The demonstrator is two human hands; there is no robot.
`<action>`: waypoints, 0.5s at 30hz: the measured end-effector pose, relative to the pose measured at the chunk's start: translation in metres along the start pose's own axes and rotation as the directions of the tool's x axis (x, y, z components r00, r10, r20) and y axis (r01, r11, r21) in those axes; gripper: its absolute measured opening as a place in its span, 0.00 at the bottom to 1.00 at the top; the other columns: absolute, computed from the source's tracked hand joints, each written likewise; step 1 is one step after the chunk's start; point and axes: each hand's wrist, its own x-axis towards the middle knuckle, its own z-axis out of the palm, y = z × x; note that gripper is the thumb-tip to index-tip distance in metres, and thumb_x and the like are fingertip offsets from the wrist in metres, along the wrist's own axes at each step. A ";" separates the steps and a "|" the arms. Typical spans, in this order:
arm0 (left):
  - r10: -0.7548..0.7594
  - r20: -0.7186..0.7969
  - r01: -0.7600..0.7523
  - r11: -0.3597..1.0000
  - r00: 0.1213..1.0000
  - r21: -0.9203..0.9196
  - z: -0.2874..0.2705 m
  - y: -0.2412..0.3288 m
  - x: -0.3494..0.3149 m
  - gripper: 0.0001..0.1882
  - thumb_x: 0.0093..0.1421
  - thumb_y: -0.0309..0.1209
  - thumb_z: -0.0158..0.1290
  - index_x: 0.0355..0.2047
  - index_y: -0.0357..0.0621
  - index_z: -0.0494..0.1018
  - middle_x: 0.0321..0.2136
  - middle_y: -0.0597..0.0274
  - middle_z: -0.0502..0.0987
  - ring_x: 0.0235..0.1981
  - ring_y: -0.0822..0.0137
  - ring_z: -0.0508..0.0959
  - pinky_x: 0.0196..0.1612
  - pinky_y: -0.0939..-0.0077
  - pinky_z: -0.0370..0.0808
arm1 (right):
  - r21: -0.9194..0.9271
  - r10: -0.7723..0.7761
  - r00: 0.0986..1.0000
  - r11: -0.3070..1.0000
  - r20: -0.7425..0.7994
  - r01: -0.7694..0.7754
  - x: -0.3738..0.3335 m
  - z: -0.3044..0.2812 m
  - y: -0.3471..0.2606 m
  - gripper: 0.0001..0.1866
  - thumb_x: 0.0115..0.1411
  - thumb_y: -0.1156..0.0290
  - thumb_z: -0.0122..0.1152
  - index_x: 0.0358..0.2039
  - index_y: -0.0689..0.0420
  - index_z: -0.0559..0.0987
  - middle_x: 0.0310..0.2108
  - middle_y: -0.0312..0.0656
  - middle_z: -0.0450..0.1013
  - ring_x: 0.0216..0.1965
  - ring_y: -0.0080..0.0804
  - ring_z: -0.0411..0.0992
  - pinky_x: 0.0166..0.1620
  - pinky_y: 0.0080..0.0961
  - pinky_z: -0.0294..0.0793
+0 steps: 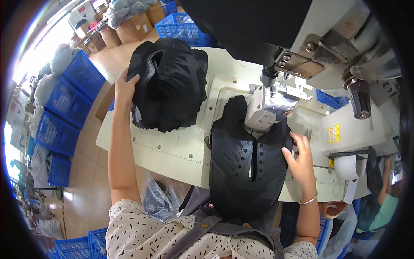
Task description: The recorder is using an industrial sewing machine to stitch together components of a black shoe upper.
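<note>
A flat black shoe upper [230, 172] with eyelet holes and a central slit lies under the head of a white sewing machine [264, 113]. Its near end hangs over the table edge towards my lap. My right hand [302, 162] touches the upper's right edge, thumb and fingers stretched and apart. To the left, a pile of similar black shoe uppers [172, 95] rests on the pale machine table [172, 151]. My left hand [125, 88] grips the pile's left edge, thumb on top, the other fingers partly hidden. The needle area is partly hidden by the machine's shiny housing.
Scissors [308, 134] lie right of the machine head. Dark machine parts overhang the far side. Blue crates [64, 101] line the left; cardboard boxes [133, 28] and another blue crate [181, 28] stand behind. Another person's sleeve [384, 213] shows at far right.
</note>
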 end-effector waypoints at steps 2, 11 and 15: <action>0.051 -0.064 -0.016 0.892 0.997 0.452 0.002 0.009 0.000 0.27 0.51 0.24 0.51 0.53 0.34 0.62 0.40 0.50 0.74 0.40 0.61 0.73 0.46 0.71 0.68 | 0.005 0.014 1.000 1.000 -0.009 -0.014 -0.002 0.000 0.002 0.20 0.47 0.72 0.62 0.42 0.62 0.72 0.34 0.45 0.67 0.37 0.40 0.68 0.43 0.29 0.67; 0.614 0.535 -0.793 0.575 0.581 0.202 0.102 0.055 -0.177 0.19 0.48 0.27 0.55 0.43 0.37 0.70 0.38 0.54 0.74 0.41 0.55 0.72 0.47 0.66 0.65 | 0.038 0.048 0.992 0.998 -0.114 -0.044 0.011 0.002 0.010 0.15 0.46 0.78 0.61 0.37 0.60 0.76 0.25 0.40 0.67 0.26 0.30 0.68 0.34 0.25 0.68; 0.137 0.648 -0.509 0.746 0.749 0.430 0.132 0.041 -0.198 0.42 0.44 0.44 0.62 0.55 0.34 0.57 0.51 0.47 0.62 0.52 0.51 0.64 0.54 0.65 0.61 | 0.044 0.009 0.989 0.999 -0.146 -0.003 0.009 0.001 0.008 0.09 0.47 0.78 0.59 0.32 0.60 0.76 0.25 0.40 0.67 0.26 0.33 0.67 0.33 0.27 0.66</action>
